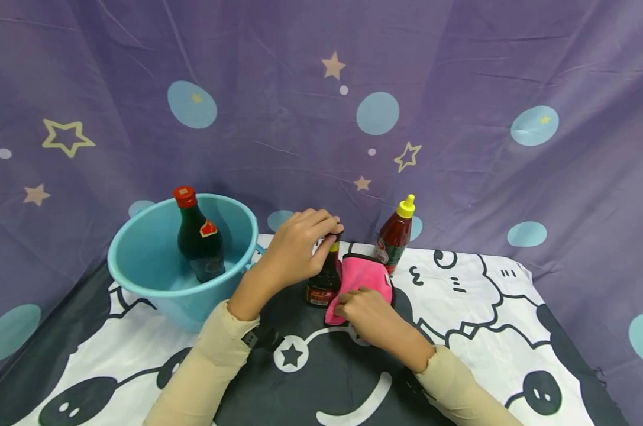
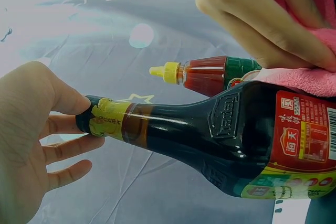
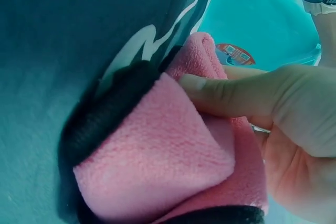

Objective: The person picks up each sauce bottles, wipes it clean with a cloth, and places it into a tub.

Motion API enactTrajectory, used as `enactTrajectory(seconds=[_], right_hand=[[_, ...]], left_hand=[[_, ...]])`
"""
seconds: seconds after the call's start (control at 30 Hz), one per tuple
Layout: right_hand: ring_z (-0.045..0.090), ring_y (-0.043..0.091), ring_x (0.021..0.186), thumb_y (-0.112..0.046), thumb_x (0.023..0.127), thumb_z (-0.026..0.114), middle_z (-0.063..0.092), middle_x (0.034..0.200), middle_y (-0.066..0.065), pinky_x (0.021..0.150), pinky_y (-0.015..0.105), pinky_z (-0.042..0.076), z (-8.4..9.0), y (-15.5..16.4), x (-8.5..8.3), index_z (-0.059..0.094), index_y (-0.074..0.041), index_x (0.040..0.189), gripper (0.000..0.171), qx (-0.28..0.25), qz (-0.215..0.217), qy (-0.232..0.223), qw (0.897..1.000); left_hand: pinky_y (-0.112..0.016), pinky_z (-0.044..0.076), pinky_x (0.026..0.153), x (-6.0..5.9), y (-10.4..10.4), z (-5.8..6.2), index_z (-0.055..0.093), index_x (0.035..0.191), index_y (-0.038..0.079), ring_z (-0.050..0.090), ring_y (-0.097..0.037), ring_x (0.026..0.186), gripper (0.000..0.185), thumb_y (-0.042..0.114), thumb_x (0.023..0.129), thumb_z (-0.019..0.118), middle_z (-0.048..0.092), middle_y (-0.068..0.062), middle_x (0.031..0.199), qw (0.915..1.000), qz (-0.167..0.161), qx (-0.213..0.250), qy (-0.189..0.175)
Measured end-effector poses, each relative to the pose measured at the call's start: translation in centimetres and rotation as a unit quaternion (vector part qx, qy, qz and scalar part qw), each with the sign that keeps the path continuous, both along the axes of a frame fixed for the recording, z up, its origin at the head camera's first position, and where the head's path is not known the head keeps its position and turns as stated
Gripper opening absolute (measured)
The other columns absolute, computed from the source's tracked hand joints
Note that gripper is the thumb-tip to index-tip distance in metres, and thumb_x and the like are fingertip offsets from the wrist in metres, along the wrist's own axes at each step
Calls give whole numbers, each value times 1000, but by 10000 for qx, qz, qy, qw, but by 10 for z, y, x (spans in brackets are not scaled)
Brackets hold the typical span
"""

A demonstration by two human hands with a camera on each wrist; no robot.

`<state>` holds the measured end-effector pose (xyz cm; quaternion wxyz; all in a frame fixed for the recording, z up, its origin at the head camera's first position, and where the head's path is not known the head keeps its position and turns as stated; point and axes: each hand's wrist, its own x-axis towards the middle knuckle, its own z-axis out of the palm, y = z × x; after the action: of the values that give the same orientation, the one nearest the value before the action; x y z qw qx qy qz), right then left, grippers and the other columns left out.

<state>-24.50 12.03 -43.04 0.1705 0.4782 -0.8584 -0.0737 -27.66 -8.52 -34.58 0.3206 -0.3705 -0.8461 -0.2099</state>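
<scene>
Staged tabletop set — starry purple backdrop (image 1: 459,89)

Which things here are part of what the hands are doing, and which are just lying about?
In use:
- dark sauce bottle, gripped at its cap by the left hand
- pink cloth, held against the bottle by the right hand

Lying about:
- blue bucket
- red-capped bottle standing in it
- yellow-capped red bottle

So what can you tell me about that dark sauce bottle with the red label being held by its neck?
The dark glass-like sauce bottle stands upright on the cartoon-print tablecloth, between the blue plastic bucket and the red squeeze bottle. It has a dark cap, a yellow neck band, embossed shoulders and a red label over a yellow-green one. The left hand grips its cap; the right hand presses a pink cloth against its side.
</scene>
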Motion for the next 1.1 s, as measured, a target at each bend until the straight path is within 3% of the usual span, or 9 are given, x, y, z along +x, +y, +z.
enactTrajectory(seconds=[0.17, 0.37, 0.57, 0.7, 0.97, 1.1], right_hand=[[63, 10, 70, 4, 76, 77, 67, 78, -6, 63, 26, 48, 7, 6, -2, 77, -21, 81, 26, -174, 45, -310, 9994], [66, 11, 70, 8, 79, 77, 70, 86, -2, 60, 25, 53, 30, 23, -7, 80, -15, 94, 27, -1137, 21, -1018, 9883], [59, 11, 64, 8, 76, 80, 71, 91, 1, 55, 25, 49, 50, 42, -12, 77, -11, 99, 30, -2320, -137, -400, 9718], [55, 11, 64, 7, 75, 80, 71, 91, 4, 56, 26, 48, 60, 48, -12, 76, -8, 102, 31, -3291, -287, -175, 9437], [60, 17, 73, 2, 80, 80, 74, 91, 12, 66, 16, 47, 75, 42, -10, 76, -2, 101, 22, -4966, -334, 85, 8673], [63, 17, 74, 0, 82, 79, 74, 92, 11, 71, 13, 51, 82, 37, -10, 77, -2, 103, 21, -5332, -334, 240, 8450]], left_hand=[[-38, 53, 84, 0, 0, 0, 74, 112, 9, 66, -22, 99, 17, 11, 97, 66, 71, -4, 110, 10000, 33, -22, -5], [-38, 53, 86, 0, 1, 1, 74, 112, 10, 65, -21, 100, 16, 12, 98, 65, 71, -3, 110, 9999, 102, -87, -45], [-37, 54, 81, 0, 1, -1, 73, 110, 11, 65, -20, 96, 15, 14, 97, 67, 70, -2, 108, 9998, 132, -105, 69], [-38, 54, 84, 0, 0, 0, 73, 110, 11, 65, -20, 97, 15, 19, 98, 68, 69, -2, 110, 9999, 54, -64, -63], [-38, 56, 91, -1, -4, 1, 69, 128, 11, 65, -22, 105, 30, 6, 100, 62, 70, -5, 126, 9963, -261, 30, -824], [-38, 55, 95, -1, 1, 1, 68, 130, 10, 63, -23, 109, 37, -4, 97, 58, 68, -5, 128, 9952, -208, -91, -956]])
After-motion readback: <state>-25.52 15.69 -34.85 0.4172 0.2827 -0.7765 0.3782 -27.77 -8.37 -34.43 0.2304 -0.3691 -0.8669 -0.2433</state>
